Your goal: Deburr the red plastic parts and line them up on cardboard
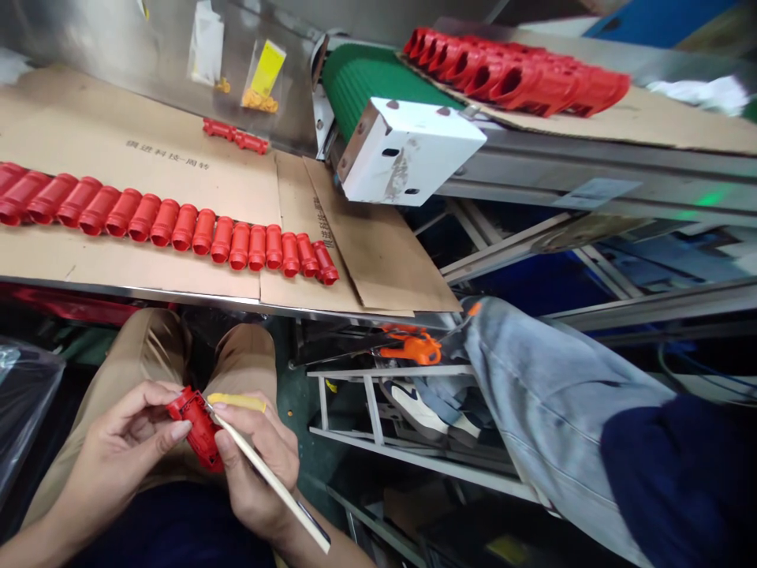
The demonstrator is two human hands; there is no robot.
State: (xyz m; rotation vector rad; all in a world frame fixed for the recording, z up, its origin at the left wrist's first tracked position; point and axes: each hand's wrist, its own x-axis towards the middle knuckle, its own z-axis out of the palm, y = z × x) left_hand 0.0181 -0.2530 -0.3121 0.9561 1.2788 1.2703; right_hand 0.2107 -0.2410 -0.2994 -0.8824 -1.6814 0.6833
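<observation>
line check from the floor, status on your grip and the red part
Left hand holding red moulded part. Right hand holding pale flat stick, tip on part. Khaki trouser knees just beyond.

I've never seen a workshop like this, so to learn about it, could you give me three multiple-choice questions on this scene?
1. Where does the long row of red plastic parts lie?
A) in a plastic bag
B) on cardboard
C) on the floor

2. What colour is the belt?
A) blue
B) orange
C) green

3. What is the left hand doing?
A) holding a red part
B) pulling the belt
C) pressing the cardboard

Answers:
1. B, the row sits on the cardboard sheet.
2. C, its ridged surface shows green.
3. A, the fingers wrap around the part.
</observation>
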